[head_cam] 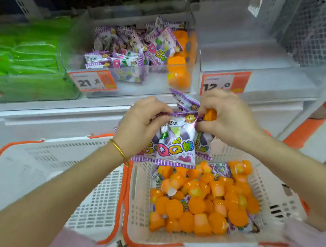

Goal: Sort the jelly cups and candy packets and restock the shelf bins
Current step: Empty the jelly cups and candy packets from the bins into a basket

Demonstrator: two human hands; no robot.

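At the centre, a person's left hand and right hand hold a bunch of purple candy packets by the top edges. The fingers of both hands are curled and pinched on the wrappers. The right hand also grips one orange jelly cup. Below, at six o'clock, a white basket with an orange rim holds a heap of orange jelly cups, with a few purple packets mixed in. At twelve o'clock, a clear shelf bin holds more purple packets, with jelly cups along its right side. Green packets lie at ten o'clock.
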